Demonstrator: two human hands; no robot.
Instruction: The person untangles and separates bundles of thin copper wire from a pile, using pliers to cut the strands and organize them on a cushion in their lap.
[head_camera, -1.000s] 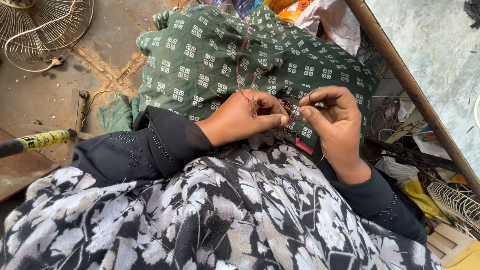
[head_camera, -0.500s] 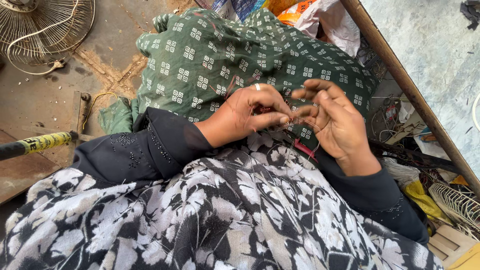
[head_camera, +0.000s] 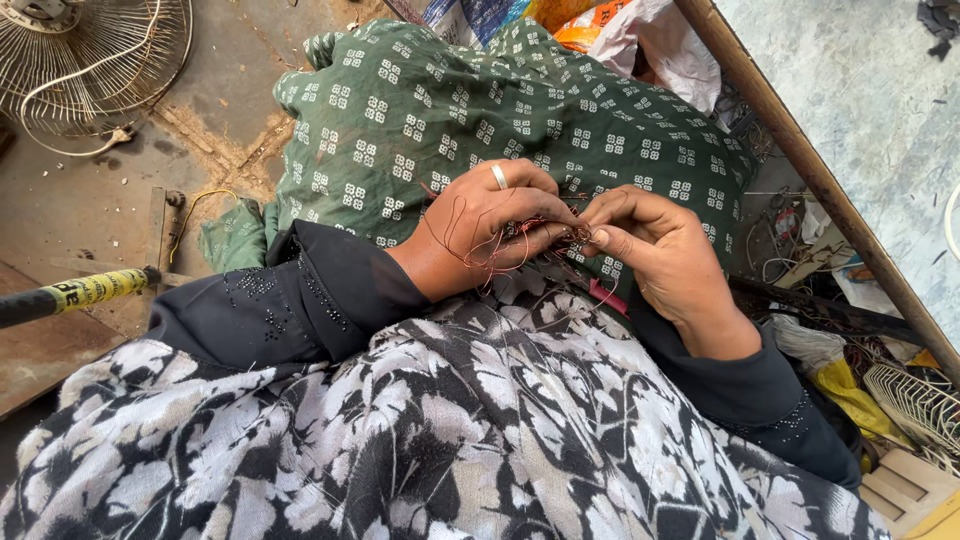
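My left hand (head_camera: 480, 225), with a silver ring on one finger, rests on my lap over green patterned cloth (head_camera: 480, 110). Thin reddish copper wire (head_camera: 470, 245) loops around its fingers and back. My right hand (head_camera: 655, 255) pinches the same wire between thumb and fingertips, right where it meets the left fingertips. Both hands touch at a small tangle of wire (head_camera: 578, 235). A small pink piece (head_camera: 605, 297) shows under the right hand. My black sleeves and black-and-white flowered garment fill the foreground.
A wire fan guard (head_camera: 95, 60) with a white cable lies at the top left on the brown floor. A black tool with a yellow band (head_camera: 75, 295) pokes in from the left. A wooden beam (head_camera: 800, 160) runs diagonally at the right, with wires and clutter (head_camera: 880, 370) below.
My hands opened apart briefly, then came together again; now both pinch the wire tangle, with loops of wire drawn over my left hand.
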